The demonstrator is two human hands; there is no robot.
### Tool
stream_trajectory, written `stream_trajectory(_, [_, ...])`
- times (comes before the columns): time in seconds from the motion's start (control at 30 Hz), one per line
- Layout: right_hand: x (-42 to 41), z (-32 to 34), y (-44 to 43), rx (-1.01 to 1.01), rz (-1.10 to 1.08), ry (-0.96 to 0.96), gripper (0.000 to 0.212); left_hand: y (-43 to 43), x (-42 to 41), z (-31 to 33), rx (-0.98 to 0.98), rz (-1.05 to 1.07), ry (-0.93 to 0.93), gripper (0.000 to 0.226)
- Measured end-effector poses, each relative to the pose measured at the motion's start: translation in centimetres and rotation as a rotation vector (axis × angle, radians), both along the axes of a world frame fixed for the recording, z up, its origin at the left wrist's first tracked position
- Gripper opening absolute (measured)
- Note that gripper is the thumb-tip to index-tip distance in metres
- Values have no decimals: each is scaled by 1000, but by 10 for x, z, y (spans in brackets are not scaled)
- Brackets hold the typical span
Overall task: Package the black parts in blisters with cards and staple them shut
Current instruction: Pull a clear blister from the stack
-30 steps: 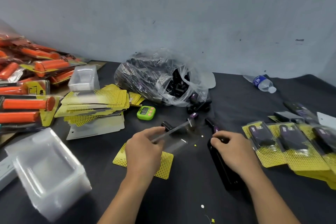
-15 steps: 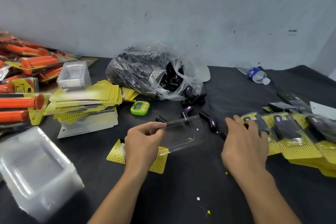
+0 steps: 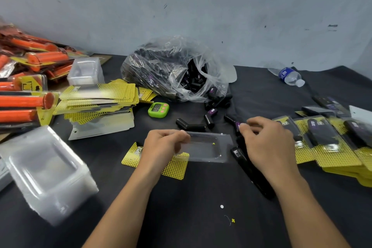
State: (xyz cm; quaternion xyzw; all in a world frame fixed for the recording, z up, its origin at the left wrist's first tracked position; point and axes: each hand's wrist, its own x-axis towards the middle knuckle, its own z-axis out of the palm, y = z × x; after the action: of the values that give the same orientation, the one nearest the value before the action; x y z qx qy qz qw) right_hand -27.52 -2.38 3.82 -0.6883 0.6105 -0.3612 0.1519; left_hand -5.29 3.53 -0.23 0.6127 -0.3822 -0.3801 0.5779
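Pinches clear blister (image 3: 207, 148) w/ L hand (image 3: 163, 147), over yellow card (image 3: 175, 169). R hand (image 3: 267, 145) at 3 o'clock of it: fingers curled at black part (image 3: 230, 119), grip unclear. Purple label (image 3: 238, 125) unreadable.

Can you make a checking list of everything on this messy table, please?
Surface: black cloth table, crowded.
Job's things: clear blister partly over yellow card; loose black part; black stapler; bag of black parts; finished packs.
Clutter: green timer, water bottle, orange-handled packs.
Grippers: left hand pinches the blister; right hand at the loose part, grip unclear.
Cables: nothing seen.
Surroundings: grey wall.
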Motion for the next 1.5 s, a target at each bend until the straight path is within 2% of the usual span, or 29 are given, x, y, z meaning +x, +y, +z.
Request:
stream_trajectory(0.03, [1,1,0,-12,14,-40,16,0,2,0,6,-6,25,23])
stream_trajectory(0.1, [1,2,-6,-24,-7,-59,19,0,5,-2,17,-1,112,13])
stream_trajectory(0.17, [-2,1,-24,9,-36,-3,24,-1,8,-2,15,14,172,12])
stream_trajectory(0.23, [-4,0,-45,114,40,118,43,-3,9,-2,15,55,144,10])
stream_trajectory(0.3, [-1,-3,-60,238,208,234,65,-3,9,-3,13,124,103,10])
stream_trajectory(0.37, [0,-12,-69,303,341,358,77,-3,10,-6,-1,183,103,14])
stream_trajectory(0.43, [-5,-26,-76,265,347,382,74,-5,9,-7,-24,202,129,15])
stream_trajectory(0.6, [-12,-42,-75,68,192,-6,26,-9,7,-7,-52,180,168,11])
stream_trajectory(0.7, [-4,-26,-57,-66,185,-273,25,-8,3,-7,-45,163,119,7])
stream_trajectory(0.77, [2,-4,-41,-89,220,-366,27,-5,1,-4,-46,147,117,11])
stream_trajectory(0.83, [8,17,-22,-70,407,-261,27,-3,-2,0,-50,119,97,15])
stream_trajectory(0.9, [19,30,0,-52,629,-24,27,0,-7,3,-75,95,32,14])
stream_trajectory(1.0, [40,34,20,-113,782,199,29,3,-9,8,-144,45,-27,14])
stream_trajectory(1.07, [48,29,20,-159,784,185,39,5,-8,10,-155,12,16,14])
stream_trajectory(1.17, [50,11,17,-160,678,2,56,6,-9,9,-141,3,80,9])
stream_trajectory(1.37, [51,-12,8,-226,613,-171,42,5,-13,7,-69,5,247,17])
stream_trajectory(1.43, [52,-15,7,-254,610,-147,41,4,-13,8,-76,-19,339,20])
stream_trajectory(1.5, [55,-20,8,-221,568,-49,38,3,-12,7,-77,-45,329,21])
